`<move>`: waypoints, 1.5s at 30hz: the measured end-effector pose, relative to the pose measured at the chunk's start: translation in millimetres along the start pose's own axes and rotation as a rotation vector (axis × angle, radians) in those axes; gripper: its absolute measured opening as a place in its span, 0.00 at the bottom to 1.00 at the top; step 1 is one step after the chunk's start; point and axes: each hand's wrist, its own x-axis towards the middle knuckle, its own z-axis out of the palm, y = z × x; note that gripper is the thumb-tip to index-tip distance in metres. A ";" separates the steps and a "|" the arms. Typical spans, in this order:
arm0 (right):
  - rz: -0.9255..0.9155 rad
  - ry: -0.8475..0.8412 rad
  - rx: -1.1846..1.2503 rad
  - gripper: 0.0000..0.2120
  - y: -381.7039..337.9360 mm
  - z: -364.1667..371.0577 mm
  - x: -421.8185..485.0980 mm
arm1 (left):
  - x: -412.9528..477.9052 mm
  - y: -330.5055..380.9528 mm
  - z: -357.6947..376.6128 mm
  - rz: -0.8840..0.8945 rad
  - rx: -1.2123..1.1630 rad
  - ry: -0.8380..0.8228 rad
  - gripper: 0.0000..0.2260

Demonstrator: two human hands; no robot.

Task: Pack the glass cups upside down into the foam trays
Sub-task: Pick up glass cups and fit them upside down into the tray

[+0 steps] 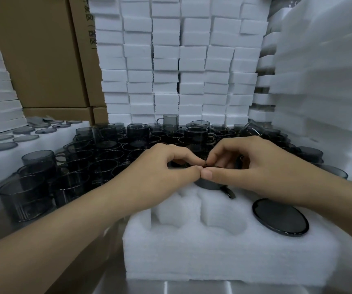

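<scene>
A white foam tray [223, 257] with round pockets lies in front of me. One smoked glass cup [281, 217] sits upside down in its right pocket, base up. A second dark cup [210, 184] with a handle stands in the tray's far pocket, mostly hidden under my hands. My left hand [160, 172] and my right hand [253, 164] both curl over its top, thumbs touching at the near side, fingers pinching its edge. The near left pockets [192, 211] hold nothing.
Several smoked glass cups [111, 153] crowd the table to the left and behind the tray. Grey lids [1, 145] lie on foam at far left. Stacked foam blocks [181, 66] wall the back and right; cardboard boxes [43, 52] stand back left.
</scene>
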 end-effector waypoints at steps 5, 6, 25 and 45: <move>0.001 -0.006 0.005 0.27 2.4 -1.6 2.3 | -0.2 -0.3 0.0 -0.008 0.041 -0.007 0.04; 0.008 -0.023 0.024 0.27 1.4 -1.5 2.7 | -0.5 -0.4 -0.5 0.002 0.079 -0.018 0.06; 0.010 -0.014 -0.039 0.29 5.5 1.0 -3.0 | 6.6 -39.1 -44.3 -0.309 0.525 0.100 0.11; 0.139 -0.158 -0.275 0.34 4.4 -1.1 -1.8 | 0.8 -35.0 -36.5 -0.024 0.794 0.181 0.14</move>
